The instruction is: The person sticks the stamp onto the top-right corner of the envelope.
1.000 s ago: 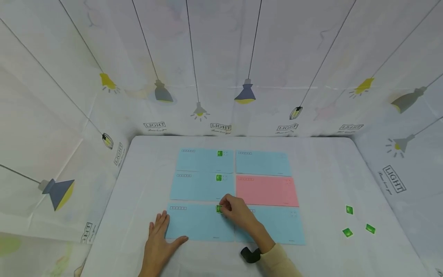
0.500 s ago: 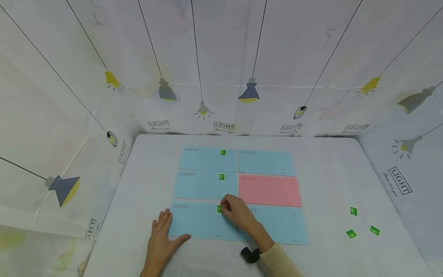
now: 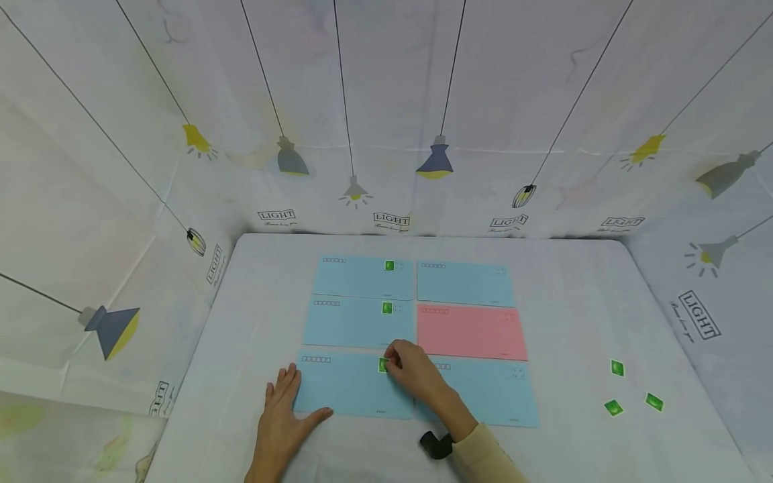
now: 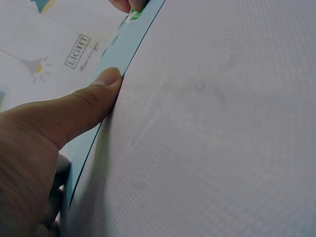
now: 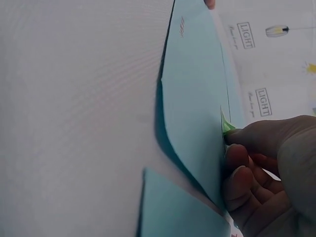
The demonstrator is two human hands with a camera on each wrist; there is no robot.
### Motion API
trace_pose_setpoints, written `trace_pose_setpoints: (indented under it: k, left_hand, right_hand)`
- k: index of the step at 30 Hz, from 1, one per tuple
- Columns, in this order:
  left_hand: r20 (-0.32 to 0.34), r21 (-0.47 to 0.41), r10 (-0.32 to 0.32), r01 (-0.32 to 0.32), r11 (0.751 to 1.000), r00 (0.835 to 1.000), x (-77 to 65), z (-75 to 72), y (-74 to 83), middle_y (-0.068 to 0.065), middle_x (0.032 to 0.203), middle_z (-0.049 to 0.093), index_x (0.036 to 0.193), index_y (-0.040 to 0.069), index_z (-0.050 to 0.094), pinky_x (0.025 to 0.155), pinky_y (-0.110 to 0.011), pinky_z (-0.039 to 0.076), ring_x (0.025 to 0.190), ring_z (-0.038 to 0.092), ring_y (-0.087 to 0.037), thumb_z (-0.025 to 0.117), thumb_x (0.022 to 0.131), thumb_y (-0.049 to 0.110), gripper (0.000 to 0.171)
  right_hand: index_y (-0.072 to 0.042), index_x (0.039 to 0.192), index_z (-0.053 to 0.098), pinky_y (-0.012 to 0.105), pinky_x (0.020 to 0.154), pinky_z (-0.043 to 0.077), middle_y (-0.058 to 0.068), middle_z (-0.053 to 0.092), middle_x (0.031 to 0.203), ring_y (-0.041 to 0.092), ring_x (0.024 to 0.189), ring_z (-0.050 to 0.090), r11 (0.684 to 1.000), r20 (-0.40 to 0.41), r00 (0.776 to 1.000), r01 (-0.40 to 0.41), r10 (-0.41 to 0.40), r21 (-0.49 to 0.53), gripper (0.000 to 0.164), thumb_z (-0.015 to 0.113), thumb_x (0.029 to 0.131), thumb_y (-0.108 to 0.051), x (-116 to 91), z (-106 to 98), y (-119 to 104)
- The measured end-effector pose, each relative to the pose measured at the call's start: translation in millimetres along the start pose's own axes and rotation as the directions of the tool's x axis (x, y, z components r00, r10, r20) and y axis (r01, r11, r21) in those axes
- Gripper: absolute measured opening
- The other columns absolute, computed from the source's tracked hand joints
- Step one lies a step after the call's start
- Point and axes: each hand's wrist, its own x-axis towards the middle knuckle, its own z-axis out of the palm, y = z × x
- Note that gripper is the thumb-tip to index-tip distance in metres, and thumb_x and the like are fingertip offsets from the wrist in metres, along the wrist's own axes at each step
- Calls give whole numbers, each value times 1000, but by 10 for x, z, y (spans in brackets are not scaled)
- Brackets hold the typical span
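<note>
On the table, my left hand point(image 3: 281, 417) lies with fingers spread at the left edge of the lower-left blue envelope point(image 3: 344, 390). Its thumb point(image 4: 101, 89) rests on that envelope's near edge. With curled fingers, my right hand point(image 3: 418, 372) pinches a small green stamp point(image 3: 383, 365) at the envelope's upper right corner. In the right wrist view the thumb is against the stamp point(image 5: 227, 127), which is partly hidden by the hand. Two more blue envelopes, the middle one point(image 3: 344, 325) and the far one point(image 3: 356, 280), each carry a green stamp near the upper right.
To the right lie a pink envelope point(image 3: 471, 333) and two blue ones, far point(image 3: 464, 285) and near point(image 3: 489, 402). Three loose green stamps, one of them a tilted stamp point(image 3: 613, 408), lie on the white table point(image 3: 574, 302) farther right. A black object point(image 3: 436, 445) sits at my right wrist.
The head view has shifted slightly, so the scene sits a little farther right than a second ago. Both hands keep their places on the envelope.
</note>
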Motion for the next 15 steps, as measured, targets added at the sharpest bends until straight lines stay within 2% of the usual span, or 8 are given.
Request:
trace_pose_setpoints:
  k: [9,15]
  left_hand:
    - [-23,1,20,-20,1000,1000,-3,13,-3,-13,160,40,147,-3,45,129,-32,4,151,31,-36,84,66,63,112]
    - [-18,2,13,-13,1000,1000,-3,11,-6,-13,160,39,148,-3,45,129,-34,6,151,30,-36,83,66,64,113]
  right_hand:
    - [-11,97,65,18,60,43,-7,54,80,5,70,47,1000,-32,999,18,-19,-24,4,68,94,-13,-14,19,-5]
    - [-12,94,73,17,63,45,-8,57,83,5,73,48,998,-43,999,12,-14,-66,5,68,94,-14,-14,28,-17]
